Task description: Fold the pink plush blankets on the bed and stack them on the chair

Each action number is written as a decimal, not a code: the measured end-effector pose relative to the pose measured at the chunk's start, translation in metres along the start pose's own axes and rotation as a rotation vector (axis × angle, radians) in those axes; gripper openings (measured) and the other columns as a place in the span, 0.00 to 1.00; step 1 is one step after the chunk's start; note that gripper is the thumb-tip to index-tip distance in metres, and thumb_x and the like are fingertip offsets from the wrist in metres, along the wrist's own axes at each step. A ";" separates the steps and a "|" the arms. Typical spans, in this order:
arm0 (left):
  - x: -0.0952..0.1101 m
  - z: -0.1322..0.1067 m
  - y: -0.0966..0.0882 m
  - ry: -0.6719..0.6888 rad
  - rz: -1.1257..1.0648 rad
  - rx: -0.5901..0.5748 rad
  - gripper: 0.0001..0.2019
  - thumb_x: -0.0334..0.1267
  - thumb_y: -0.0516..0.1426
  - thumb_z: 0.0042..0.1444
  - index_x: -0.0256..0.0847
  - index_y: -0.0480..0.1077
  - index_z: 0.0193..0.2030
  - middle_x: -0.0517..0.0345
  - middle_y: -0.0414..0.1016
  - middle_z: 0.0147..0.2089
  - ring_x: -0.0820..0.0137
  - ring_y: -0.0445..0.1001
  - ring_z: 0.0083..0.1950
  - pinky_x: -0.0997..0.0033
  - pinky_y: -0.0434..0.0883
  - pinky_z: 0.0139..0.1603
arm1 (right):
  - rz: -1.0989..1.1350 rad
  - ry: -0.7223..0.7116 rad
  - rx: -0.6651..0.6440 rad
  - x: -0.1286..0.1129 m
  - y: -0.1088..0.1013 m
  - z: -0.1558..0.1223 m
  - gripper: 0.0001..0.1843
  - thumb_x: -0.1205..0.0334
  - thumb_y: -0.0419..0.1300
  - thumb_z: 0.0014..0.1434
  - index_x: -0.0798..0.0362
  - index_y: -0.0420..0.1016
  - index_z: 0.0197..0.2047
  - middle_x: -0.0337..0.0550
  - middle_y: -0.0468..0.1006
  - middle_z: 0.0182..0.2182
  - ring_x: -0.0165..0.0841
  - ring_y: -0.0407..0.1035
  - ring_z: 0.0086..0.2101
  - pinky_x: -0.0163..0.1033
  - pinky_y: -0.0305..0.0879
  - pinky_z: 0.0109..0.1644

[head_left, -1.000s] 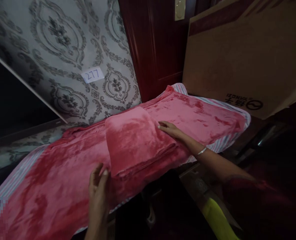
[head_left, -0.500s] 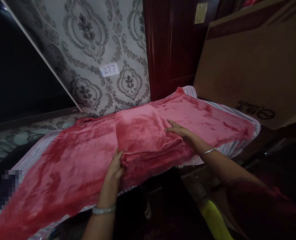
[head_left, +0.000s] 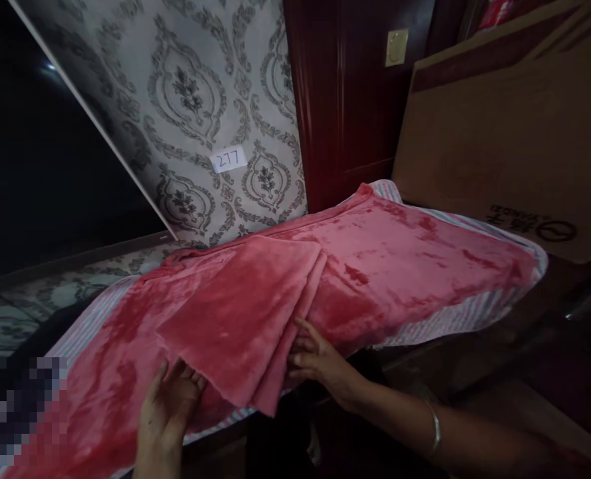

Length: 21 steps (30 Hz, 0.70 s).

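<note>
A pink fleece blanket [head_left: 415, 266] lies spread over a bed-like surface, with a striped sheet [head_left: 475, 318] showing along its near edge. A folded flap of the same fleece [head_left: 230, 313] lies in overlapping layers on top of it. My left hand [head_left: 168, 399] is at the flap's near corner, with its fingers curled under the edge. My right hand [head_left: 318, 359] grips the folded layers at their near edge. A metal bangle [head_left: 434, 426] circles my right wrist.
Grey damask wallpaper [head_left: 186, 100] with a "277" label [head_left: 228, 159] rises behind the blanket. A dark red wooden door [head_left: 345, 100] stands beyond it. A large cardboard box [head_left: 500, 146] leans at the right. Dark floor lies below the near edge.
The thick folded stack has opened out leftward into a flatter, layered flap. My right hand has moved from the top of the stack down to its near edge, and my left hand has shifted left.
</note>
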<state>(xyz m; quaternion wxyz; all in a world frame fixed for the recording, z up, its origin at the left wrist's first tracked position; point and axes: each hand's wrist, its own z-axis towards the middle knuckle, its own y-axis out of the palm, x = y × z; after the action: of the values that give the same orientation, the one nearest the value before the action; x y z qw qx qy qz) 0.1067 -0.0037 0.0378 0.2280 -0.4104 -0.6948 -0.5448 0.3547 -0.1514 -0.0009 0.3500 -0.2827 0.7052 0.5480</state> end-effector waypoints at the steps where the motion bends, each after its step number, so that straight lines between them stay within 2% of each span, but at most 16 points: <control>1: -0.004 -0.003 -0.002 -0.003 0.028 -0.010 0.17 0.43 0.64 0.45 0.42 0.73 0.42 0.51 0.80 0.38 0.57 0.79 0.47 0.53 0.78 0.50 | -0.025 0.010 0.011 -0.003 -0.005 0.002 0.34 0.61 0.71 0.42 0.34 0.71 0.54 0.40 0.79 0.41 0.42 0.78 0.40 0.47 0.76 0.42; 4: -0.013 -0.012 0.009 0.040 0.148 -0.013 0.19 0.39 0.67 0.42 0.45 0.74 0.44 0.58 0.80 0.37 0.59 0.80 0.45 0.58 0.78 0.49 | -0.136 0.031 0.062 -0.029 -0.025 0.013 0.22 0.59 0.69 0.45 0.41 0.72 0.45 0.40 0.80 0.37 0.39 0.78 0.35 0.43 0.74 0.37; 6: -0.018 -0.019 0.021 0.105 0.194 0.004 0.24 0.38 0.69 0.42 0.50 0.73 0.49 0.61 0.80 0.40 0.62 0.80 0.45 0.61 0.78 0.50 | -0.212 -0.031 0.152 -0.052 -0.040 0.029 0.19 0.59 0.68 0.47 0.44 0.70 0.43 0.40 0.80 0.36 0.36 0.77 0.33 0.39 0.72 0.34; 9: -0.029 -0.027 0.035 0.196 0.209 0.041 0.28 0.39 0.70 0.43 0.58 0.70 0.53 0.65 0.80 0.46 0.65 0.80 0.46 0.64 0.77 0.51 | -0.290 -0.193 0.370 -0.091 -0.064 0.063 0.20 0.61 0.65 0.48 0.45 0.67 0.45 0.38 0.77 0.38 0.30 0.74 0.32 0.33 0.70 0.31; 12: -0.041 -0.031 0.039 0.233 0.233 0.007 0.31 0.40 0.71 0.44 0.58 0.68 0.55 0.63 0.79 0.49 0.65 0.80 0.48 0.62 0.77 0.53 | -0.353 -0.158 0.505 -0.125 -0.080 0.101 0.24 0.58 0.63 0.53 0.44 0.63 0.52 0.40 0.75 0.41 0.29 0.72 0.30 0.34 0.70 0.31; 14: -0.048 -0.033 0.041 0.222 0.246 0.005 0.31 0.40 0.71 0.44 0.56 0.68 0.56 0.61 0.79 0.49 0.64 0.80 0.47 0.59 0.77 0.54 | -0.386 -0.109 0.501 -0.139 -0.083 0.123 0.22 0.54 0.61 0.55 0.44 0.63 0.53 0.41 0.75 0.39 0.31 0.71 0.28 0.37 0.71 0.30; 17: -0.058 -0.036 0.043 0.240 0.246 0.095 0.33 0.36 0.70 0.44 0.55 0.65 0.57 0.61 0.78 0.46 0.66 0.80 0.42 0.57 0.78 0.52 | -0.413 -0.095 0.441 -0.145 -0.076 0.148 0.16 0.51 0.60 0.56 0.47 0.67 0.46 0.40 0.75 0.33 0.32 0.70 0.28 0.39 0.71 0.31; 19: -0.059 -0.038 0.047 0.266 0.237 0.144 0.35 0.32 0.69 0.43 0.54 0.64 0.58 0.62 0.78 0.43 0.67 0.80 0.38 0.58 0.79 0.48 | -0.419 -0.124 0.408 -0.145 -0.066 0.160 0.14 0.52 0.62 0.53 0.48 0.68 0.41 0.38 0.75 0.30 0.33 0.69 0.29 0.39 0.71 0.32; 21: -0.050 -0.039 0.053 0.290 0.232 0.143 0.36 0.29 0.67 0.41 0.53 0.65 0.59 0.62 0.78 0.39 0.66 0.80 0.36 0.60 0.80 0.45 | -0.412 -0.183 0.392 -0.147 -0.057 0.165 0.14 0.54 0.65 0.48 0.49 0.68 0.36 0.37 0.74 0.27 0.33 0.69 0.30 0.37 0.70 0.33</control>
<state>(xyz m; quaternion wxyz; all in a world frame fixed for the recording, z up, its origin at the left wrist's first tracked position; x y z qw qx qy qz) 0.1732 -0.0525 0.0419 0.4158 -0.3877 -0.6396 -0.5174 0.5166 -0.0021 0.0588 0.5640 -0.2963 0.6908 0.3419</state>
